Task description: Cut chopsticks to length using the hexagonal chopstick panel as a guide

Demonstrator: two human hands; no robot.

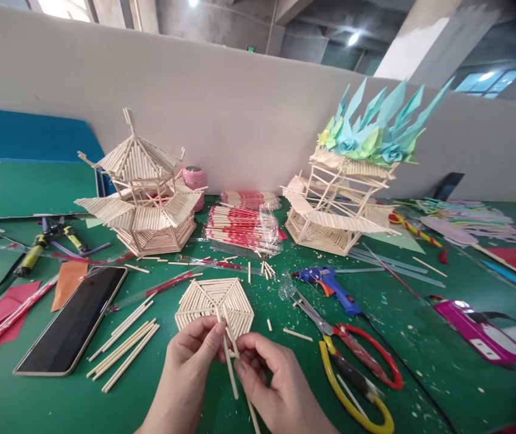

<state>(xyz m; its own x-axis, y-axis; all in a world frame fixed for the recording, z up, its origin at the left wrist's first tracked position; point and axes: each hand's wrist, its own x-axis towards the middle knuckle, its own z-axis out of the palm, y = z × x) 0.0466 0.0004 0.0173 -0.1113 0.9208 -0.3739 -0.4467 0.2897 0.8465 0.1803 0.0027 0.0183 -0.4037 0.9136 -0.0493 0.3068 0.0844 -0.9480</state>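
Your left hand pinches the sticks between thumb and forefinger near their upper ends, and your right hand is closed on them lower down, beside a short crosspiece. So both hands are clamped on the same small piece, held in front of you over the near edge of the hexagon, which lies on the surface.

The sticks look thin, so your likeliest trouble is a skewed joint: if your two hands pull or twist against each other, the angle could shift, or a stick could snap. Whether any glue there has set, you cannot tell from here; if it is soft, the crosspiece could slide. Your fingers cover much of the join, so a bad fit might go unnoticed.

The upper ends overlap the hexagon in your view, and whether they touch it is unclear. If you dip your hands, they could knock or shove it.

To your right, the glue gun lies on its side near the scissors. Swing that elbow wide and you might catch the cord and drag the gun; if it is hot, its nozzle could burn you.
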